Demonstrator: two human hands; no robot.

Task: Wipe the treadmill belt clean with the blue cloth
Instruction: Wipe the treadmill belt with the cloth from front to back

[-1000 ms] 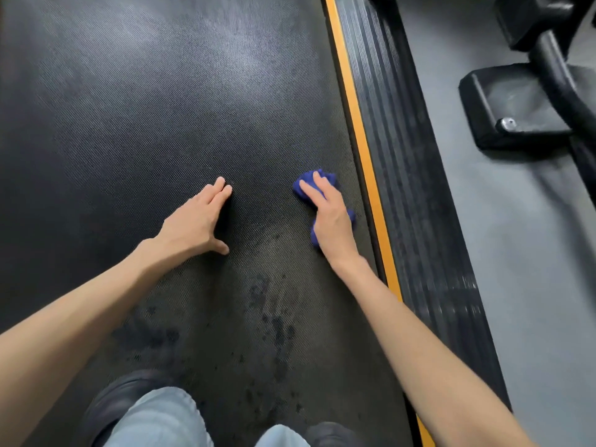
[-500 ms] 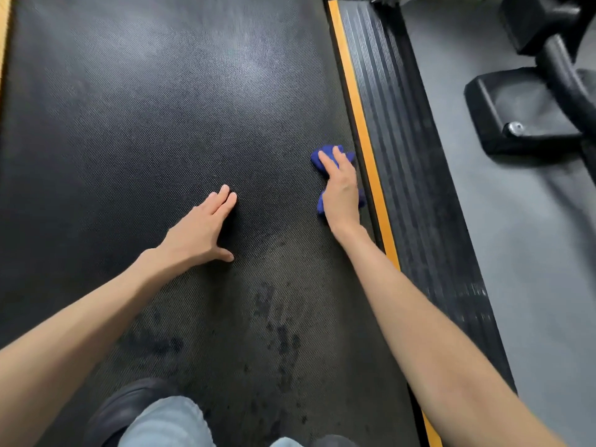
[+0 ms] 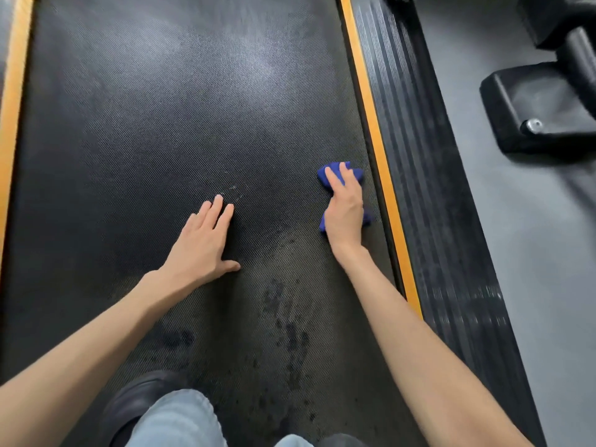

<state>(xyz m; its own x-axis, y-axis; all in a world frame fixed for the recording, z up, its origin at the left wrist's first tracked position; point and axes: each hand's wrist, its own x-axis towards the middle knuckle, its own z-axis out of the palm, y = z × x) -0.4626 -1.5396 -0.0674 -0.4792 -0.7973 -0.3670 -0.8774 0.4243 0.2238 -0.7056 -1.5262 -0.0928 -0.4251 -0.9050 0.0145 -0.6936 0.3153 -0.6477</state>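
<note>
The black textured treadmill belt (image 3: 167,124) fills most of the view. My right hand (image 3: 343,211) presses the crumpled blue cloth (image 3: 354,173) flat on the belt, close to the belt's right edge; the cloth shows beyond my fingertips and beside my palm. My left hand (image 3: 203,243) rests palm down on the middle of the belt, fingers spread and holding nothing. Dark smudges (image 3: 290,333) mark the belt just in front of my knees, nearer to me than both hands.
An orange strip (image 3: 380,162) and a ribbed black side rail (image 3: 429,188) run along the belt's right side; another orange strip (image 3: 13,101) lines the left. Grey floor (image 3: 532,253) lies to the right, with a black machine base (image 3: 535,108). My shoe (image 3: 138,404) and jeans knee (image 3: 174,421) are at the bottom.
My right hand slid the blue cloth forward along the belt's right edge, then back slightly towards me. My left hand stayed planted on the belt.
</note>
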